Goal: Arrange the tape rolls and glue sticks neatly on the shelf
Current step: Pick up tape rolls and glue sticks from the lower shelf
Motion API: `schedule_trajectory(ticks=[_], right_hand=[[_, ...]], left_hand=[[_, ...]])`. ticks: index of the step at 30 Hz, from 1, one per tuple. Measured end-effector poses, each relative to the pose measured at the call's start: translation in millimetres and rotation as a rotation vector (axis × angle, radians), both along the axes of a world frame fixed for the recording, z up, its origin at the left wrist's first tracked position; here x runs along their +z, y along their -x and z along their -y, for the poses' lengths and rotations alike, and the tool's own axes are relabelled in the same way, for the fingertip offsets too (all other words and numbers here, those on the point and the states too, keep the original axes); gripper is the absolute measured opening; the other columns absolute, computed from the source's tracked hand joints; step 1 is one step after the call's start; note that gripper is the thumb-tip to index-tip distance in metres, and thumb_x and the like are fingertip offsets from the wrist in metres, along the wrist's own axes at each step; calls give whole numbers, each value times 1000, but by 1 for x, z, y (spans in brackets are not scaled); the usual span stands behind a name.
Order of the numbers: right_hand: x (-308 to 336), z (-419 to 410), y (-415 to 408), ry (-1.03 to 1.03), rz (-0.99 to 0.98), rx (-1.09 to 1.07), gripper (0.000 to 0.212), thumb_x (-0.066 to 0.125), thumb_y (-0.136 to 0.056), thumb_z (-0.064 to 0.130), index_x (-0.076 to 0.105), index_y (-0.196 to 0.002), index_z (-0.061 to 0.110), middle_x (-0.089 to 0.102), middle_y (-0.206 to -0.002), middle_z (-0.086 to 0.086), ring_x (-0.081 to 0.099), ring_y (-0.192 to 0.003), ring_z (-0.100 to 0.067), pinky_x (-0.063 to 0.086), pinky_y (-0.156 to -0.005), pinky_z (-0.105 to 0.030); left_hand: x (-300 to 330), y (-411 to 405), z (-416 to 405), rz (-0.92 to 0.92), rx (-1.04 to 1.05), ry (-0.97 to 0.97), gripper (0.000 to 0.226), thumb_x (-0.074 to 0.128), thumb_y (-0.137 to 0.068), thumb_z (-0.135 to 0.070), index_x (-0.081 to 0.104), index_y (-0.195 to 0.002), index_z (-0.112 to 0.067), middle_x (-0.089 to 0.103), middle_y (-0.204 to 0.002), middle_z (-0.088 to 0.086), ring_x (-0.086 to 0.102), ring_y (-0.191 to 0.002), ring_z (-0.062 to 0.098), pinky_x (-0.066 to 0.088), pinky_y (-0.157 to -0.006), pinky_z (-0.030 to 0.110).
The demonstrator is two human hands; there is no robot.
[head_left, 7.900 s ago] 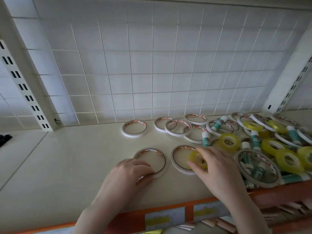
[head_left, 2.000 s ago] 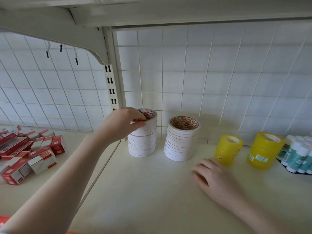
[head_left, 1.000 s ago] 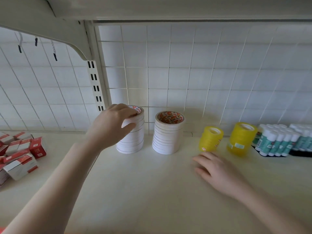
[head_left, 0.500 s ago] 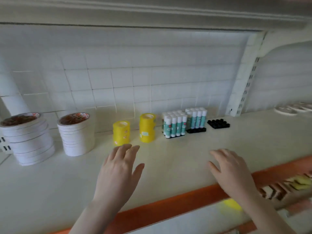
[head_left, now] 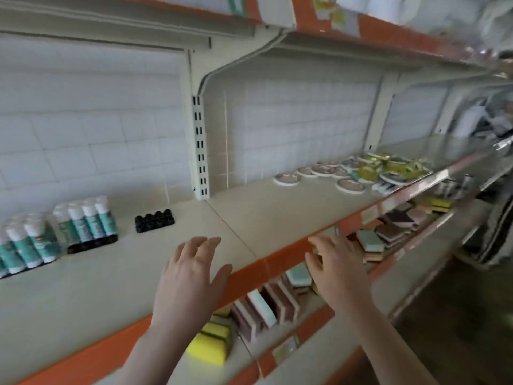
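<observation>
My left hand and right hand are spread wide, holding nothing. Glue sticks stand tidy at nine o'clock. Messy tape rolls at two o'clock still need stacking on the shelf.

Bare shelf btwn black tray & loose tape rolls.

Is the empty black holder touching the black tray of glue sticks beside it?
Apart. The head view shows a bare strip of shelf between the empty black holder and the tray of glue sticks.
</observation>
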State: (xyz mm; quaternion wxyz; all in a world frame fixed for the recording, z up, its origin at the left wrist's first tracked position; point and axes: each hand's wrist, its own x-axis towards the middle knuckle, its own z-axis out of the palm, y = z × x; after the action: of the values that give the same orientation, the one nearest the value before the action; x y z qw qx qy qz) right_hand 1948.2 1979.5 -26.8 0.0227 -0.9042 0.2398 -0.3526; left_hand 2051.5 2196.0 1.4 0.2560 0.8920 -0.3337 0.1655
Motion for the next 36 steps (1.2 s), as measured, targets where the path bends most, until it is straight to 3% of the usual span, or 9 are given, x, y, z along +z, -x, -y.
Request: schedule_trajectory(ticks=[4,10,17,22,26,30,32,36], right_hand=[[-4,80,4,-43,-24,-52,23,70,-77,17,67,-99,11,65,-87,-8,63,-81,-29,53,-69,-40],[-3,197,-10,-51,-61,-82,26,59,-88,25,64,-110,13,64,-104,-6,59,-101,-26,48,-83,-38],[10,313,-25,-94,-25,-65,22,62,-85,18,65,-104,9,64,-94,-7,60,-87,-25,52,-71,-38],[14,381,-48,-49,67,39,13,71,-78,8,68,-90,4,64,-78,-10,61,-72,-28,48,-61,-33],[15,436,-71,-39,90,190,14,69,-79,9,69,-92,4,66,-81,-10,62,-76,-30,52,-64,-37],[23,478,-99,-12,34,328,14,68,-80,12,70,-92,6,61,-68,-6,55,-63,-26,38,-57,-27],[28,492,-114,-26,10,379,16,65,-83,15,70,-97,8,64,-71,-6,56,-64,-26,36,-56,-26],[33,503,-143,-71,-56,475,24,57,-89,23,68,-107,12,69,-88,-4,61,-79,-23,46,-64,-30]], left_hand=[[3,-5,91,-18,-38,58,47,58,-88,-37,50,-132,-22,49,-131,0,41,-122,22,38,-98,37],[-1,-24,221,-37,-107,126,45,64,-84,-33,56,-127,-19,54,-124,1,47,-115,25,41,-94,39],[0,-30,336,-70,-163,81,47,59,-87,-38,51,-131,-24,48,-133,-2,41,-122,21,38,-98,36],[-6,-34,391,-65,-102,13,41,59,-87,-36,57,-125,-22,53,-130,2,48,-119,26,42,-95,38],[-14,-35,437,-79,6,-8,41,58,-82,-36,61,-120,-22,57,-126,2,53,-114,27,45,-91,38],[-19,-32,477,-128,84,-35,42,66,-84,-25,58,-125,-23,52,-132,-3,47,-122,21,39,-97,32],[-17,-32,490,-137,102,-51,41,66,-84,-24,59,-124,-23,53,-132,-5,47,-123,19,38,-98,30],[-18,-37,503,-140,114,-86,39,60,-89,-28,57,-127,-28,49,-136,-11,39,-130,10,30,-103,24]])
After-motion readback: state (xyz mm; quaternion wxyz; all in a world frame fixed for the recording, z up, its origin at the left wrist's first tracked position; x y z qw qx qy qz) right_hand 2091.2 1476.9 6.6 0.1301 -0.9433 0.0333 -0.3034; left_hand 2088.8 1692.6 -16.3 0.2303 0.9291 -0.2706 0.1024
